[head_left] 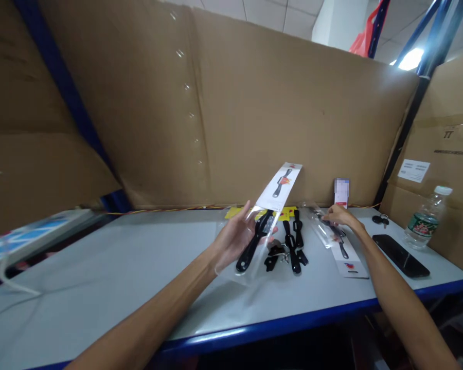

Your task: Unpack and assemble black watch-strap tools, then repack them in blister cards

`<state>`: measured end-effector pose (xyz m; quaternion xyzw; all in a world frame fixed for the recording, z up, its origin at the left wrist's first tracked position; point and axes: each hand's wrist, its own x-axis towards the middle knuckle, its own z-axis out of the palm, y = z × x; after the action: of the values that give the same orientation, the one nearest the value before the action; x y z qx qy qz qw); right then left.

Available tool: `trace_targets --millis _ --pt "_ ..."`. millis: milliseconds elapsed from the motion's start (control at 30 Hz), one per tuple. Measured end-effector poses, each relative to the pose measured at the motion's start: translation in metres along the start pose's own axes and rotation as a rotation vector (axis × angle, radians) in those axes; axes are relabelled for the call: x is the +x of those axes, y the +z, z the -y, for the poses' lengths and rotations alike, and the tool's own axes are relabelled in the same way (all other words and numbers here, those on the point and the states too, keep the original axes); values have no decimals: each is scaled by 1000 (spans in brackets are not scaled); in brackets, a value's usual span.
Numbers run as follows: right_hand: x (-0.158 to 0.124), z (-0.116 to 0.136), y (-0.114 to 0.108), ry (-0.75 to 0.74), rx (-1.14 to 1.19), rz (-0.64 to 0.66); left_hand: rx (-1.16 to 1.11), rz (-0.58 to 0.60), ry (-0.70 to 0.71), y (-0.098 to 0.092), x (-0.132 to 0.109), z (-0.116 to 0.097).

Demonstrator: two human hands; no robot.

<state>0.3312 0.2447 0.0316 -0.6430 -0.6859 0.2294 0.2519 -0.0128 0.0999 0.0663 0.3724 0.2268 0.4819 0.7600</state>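
Note:
My left hand (235,234) is closed around a clear plastic bag (231,272), lifted above the table. A black long-handled tool (250,249) shows through the bag, and a white printed card (278,187) picturing such a tool stands out at its top. My right hand (339,216) pinches a second clear plastic bag (318,226) at the right, its fingertips partly hidden. Under that hand lies another printed card (349,259). Between my hands, black slotted tools (291,249) and small black pieces (272,262) lie on the table, beside yellow labels (287,213).
On the grey table (139,267), at the right, are a black phone (401,255), a water bottle (422,223) and keys (380,220). A lit screen (341,191) leans against the cardboard back wall (273,113). A power strip (34,239) lies at the left.

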Motion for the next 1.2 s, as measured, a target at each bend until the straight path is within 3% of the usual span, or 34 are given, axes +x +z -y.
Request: trace_targets --millis 133,267,433,533,700,800,900,967,1033,1100,1200 --pt "0 5 3 -76 16 43 6 26 40 -4 -13 -22" --pt "-4 14 -6 -106 66 39 36 43 -8 -8 -33 -36" --pt "-24 36 -19 -159 206 -5 -50 -82 40 -19 -54 -57" --pt "-46 64 -12 -219 404 60 -104 -149 113 -31 -69 -72" --pt "-72 126 37 -333 580 257 -101 -241 225 -47 -105 -87" --pt "-73 169 76 -374 606 393 -65 -285 272 -44 -121 -89" --pt "-64 208 113 -351 619 432 1 -332 286 -35 -127 -88" --pt "-57 227 136 -334 541 414 37 -342 282 -31 -126 -85" --pt "-51 237 155 -345 292 331 60 -338 273 -30 -125 -82" --pt "-47 239 168 -371 84 244 78 -337 268 -32 -124 -80" --pt "-44 232 176 -398 -23 151 102 -346 271 -34 -125 -77"
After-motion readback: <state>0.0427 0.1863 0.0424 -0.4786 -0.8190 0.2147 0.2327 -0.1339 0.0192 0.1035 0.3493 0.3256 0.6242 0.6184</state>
